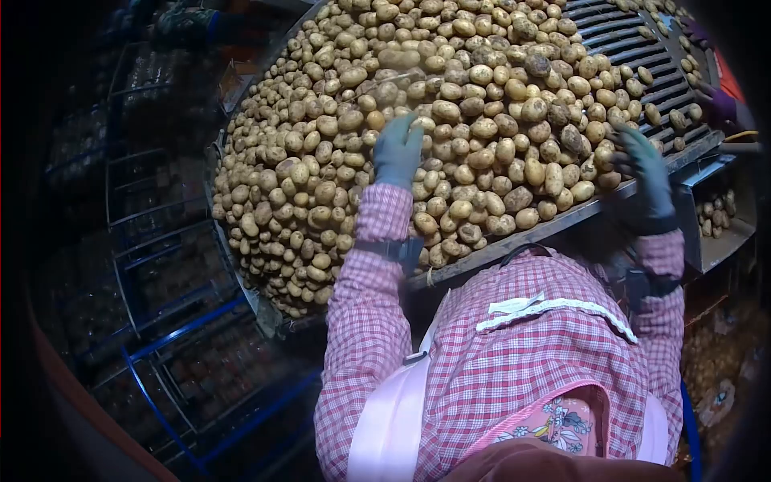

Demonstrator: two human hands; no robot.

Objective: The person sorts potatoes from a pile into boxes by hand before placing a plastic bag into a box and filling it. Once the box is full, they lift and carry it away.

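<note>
A large heap of potatoes (482, 128), some smeared with dark soil, covers the sorting table in front of me. My left hand (397, 150), in a grey-blue glove, reaches onto the middle of the heap. Its thumb stands apart from the fingers, and the fingertips touch or nearly touch a pale potato (423, 124). At the table's right front edge, my right hand (645, 173) is raised in a matching glove, fingers apart and slightly blurred. A dark blur lies beside it, over the edge, and I cannot make out what it is.
A slatted metal grate (622, 40) runs behind the heap at right. Below the front rail (514, 238), a metal chute (727, 233) holds several potatoes. Another person's purple-gloved hand (717, 104) is at far right. Blue-framed racks (177, 329) stand in shadow at left.
</note>
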